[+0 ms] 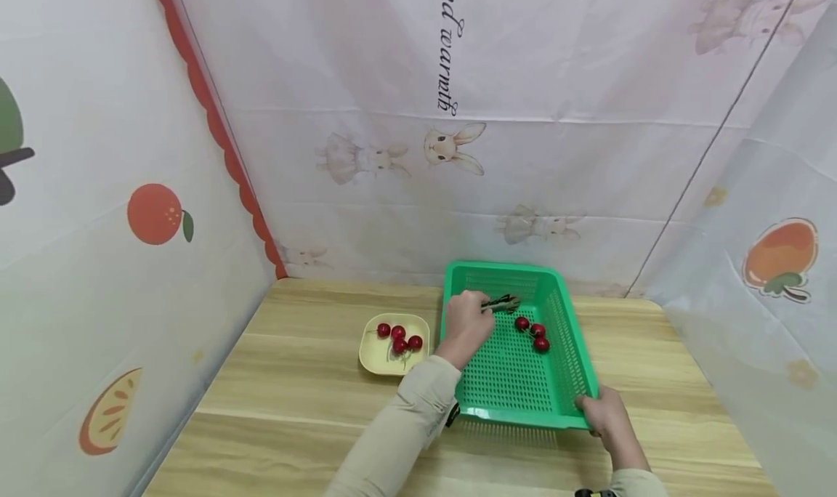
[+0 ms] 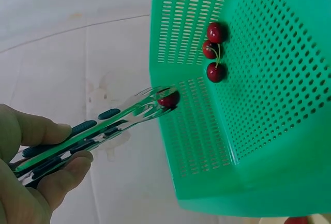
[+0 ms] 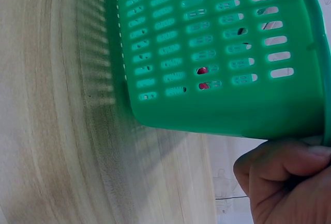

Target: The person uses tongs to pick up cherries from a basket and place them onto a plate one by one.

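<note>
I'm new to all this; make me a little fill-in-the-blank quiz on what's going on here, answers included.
1. The left hand holds a pair of ____.
2. The basket that the right hand grips is coloured ____.
3. In the head view, the yellow dish stands to the ____ of the basket.
4. Loose on the basket's floor lie ____ cherries.

Missing words: tongs; green; left; three.

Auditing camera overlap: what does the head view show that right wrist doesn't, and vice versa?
Head only: left hand; yellow dish with four cherries; recognizable tongs in the left hand; three whole cherries in the basket.
Right wrist only: close-up, from outside, of a slotted wall, with red patches behind its slots, likely cherries.
Both: green basket, right hand gripping its rim, wooden tabletop.
</note>
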A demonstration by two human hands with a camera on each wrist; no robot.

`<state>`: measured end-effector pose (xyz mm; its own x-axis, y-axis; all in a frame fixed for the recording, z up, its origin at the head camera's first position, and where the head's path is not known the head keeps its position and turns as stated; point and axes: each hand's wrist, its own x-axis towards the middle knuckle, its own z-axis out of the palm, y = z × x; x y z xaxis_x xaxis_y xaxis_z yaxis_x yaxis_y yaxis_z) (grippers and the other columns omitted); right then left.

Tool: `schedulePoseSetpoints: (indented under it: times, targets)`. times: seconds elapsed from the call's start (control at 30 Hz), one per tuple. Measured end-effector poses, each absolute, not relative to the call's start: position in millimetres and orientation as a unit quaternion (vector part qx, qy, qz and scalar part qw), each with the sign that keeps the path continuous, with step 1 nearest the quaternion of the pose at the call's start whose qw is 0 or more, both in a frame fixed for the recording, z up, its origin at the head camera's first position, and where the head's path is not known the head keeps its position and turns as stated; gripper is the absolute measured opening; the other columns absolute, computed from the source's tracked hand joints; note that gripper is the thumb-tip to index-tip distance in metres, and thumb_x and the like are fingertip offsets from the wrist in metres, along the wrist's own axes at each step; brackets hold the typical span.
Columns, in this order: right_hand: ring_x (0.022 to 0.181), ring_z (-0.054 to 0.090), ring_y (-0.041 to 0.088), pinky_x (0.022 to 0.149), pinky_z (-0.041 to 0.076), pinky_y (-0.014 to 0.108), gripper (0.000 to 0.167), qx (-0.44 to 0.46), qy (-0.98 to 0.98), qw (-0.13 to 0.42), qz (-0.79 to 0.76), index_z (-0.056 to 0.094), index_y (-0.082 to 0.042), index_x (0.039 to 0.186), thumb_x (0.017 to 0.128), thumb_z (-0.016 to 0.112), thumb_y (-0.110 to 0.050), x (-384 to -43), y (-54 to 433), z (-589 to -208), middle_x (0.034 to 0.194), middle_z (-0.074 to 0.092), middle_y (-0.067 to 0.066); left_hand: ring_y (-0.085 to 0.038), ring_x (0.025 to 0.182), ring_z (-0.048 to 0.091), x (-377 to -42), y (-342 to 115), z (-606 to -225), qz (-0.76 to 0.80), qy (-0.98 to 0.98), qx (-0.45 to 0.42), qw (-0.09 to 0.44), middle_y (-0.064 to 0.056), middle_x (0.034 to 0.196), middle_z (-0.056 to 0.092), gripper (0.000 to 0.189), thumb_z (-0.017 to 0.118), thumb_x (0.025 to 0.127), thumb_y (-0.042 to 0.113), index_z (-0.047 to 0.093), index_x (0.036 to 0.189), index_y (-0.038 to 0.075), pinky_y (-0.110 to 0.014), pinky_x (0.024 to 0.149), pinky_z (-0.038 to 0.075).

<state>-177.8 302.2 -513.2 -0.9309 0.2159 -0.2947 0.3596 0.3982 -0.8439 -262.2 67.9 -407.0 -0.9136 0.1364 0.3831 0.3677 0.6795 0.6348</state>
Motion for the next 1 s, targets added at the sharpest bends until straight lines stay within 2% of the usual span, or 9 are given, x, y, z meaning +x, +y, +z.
schedulePoseSetpoints:
  times: [0.13,0.3,0.43,0.6,0.7,0.83,1.0]
  targets:
    - [0.056,0.05,0.02,0.048,0.041,0.031,0.043,0.175,0.833,0.073,-0.519,0.041,0.019,0.123,0.084,0.043,0.0,-178,303,-514,0.076,0.058,0.015,-0.004,0.034,0.012,-257,61,-409,-0.381,-0.902,-0.133,0.155,-0.004,0.051,0.056,0.021,0.061,0.081,0.0,0.072,0.099,0.004,-0.019,0.036,0.017]
    - [0.055,0.049,0.019,0.048,0.04,0.03,0.043,0.176,0.832,0.078,-0.52,0.041,0.019,0.123,0.084,0.043,0.0,-178,303,-515,0.074,0.057,0.013,-0.003,0.033,0.016,-250,50,-409,-0.399,-0.89,-0.135,0.177,-0.004,0.055,0.06,0.019,0.063,0.081,0.0,0.073,0.097,0.003,-0.018,0.034,0.018]
    - [0.054,0.049,0.019,0.048,0.04,0.03,0.042,0.173,0.832,0.077,-0.522,0.041,0.019,0.122,0.085,0.043,-0.001,-178,302,-514,0.074,0.056,0.013,-0.003,0.032,0.015,-244,39,-407,-0.396,-0.888,-0.138,0.191,0.0,0.047,0.051,0.019,0.064,0.082,0.001,0.072,0.098,0.003,-0.018,0.033,0.015]
    - [0.055,0.049,0.019,0.048,0.04,0.032,0.044,0.17,0.834,0.072,-0.52,0.04,0.02,0.123,0.084,0.043,-0.001,-178,301,-514,0.075,0.057,0.015,-0.002,0.033,0.017,-240,24,-409,-0.388,-0.887,-0.129,0.215,-0.006,0.068,0.066,0.016,0.066,0.081,0.003,0.073,0.095,0.004,-0.019,0.034,0.019]
    - [0.056,0.05,0.02,0.048,0.041,0.032,0.044,0.169,0.834,0.071,-0.521,0.04,0.02,0.123,0.084,0.043,-0.001,-178,301,-514,0.077,0.057,0.016,-0.002,0.035,0.029,-236,15,-410,-0.39,-0.883,-0.119,0.232,-0.009,0.08,0.07,0.015,0.068,0.08,0.004,0.074,0.093,0.004,-0.02,0.037,0.027]
    - [0.056,0.05,0.02,0.049,0.041,0.032,0.043,0.169,0.834,0.071,-0.52,0.04,0.021,0.122,0.085,0.043,0.0,-177,301,-515,0.078,0.057,0.017,-0.008,0.045,0.049,-230,6,-411,-0.383,-0.881,-0.108,0.256,-0.008,0.082,0.07,0.014,0.07,0.078,0.005,0.074,0.091,0.004,-0.023,0.043,0.037]
    - [0.056,0.05,0.02,0.048,0.041,0.032,0.043,0.168,0.836,0.068,-0.518,0.04,0.022,0.122,0.084,0.043,0.0,-178,302,-515,0.077,0.057,0.017,-0.017,0.056,0.06,-220,-5,-412,-0.389,-0.874,-0.098,0.273,-0.007,0.078,0.069,0.013,0.072,0.076,0.003,0.074,0.088,0.003,-0.027,0.047,0.043]
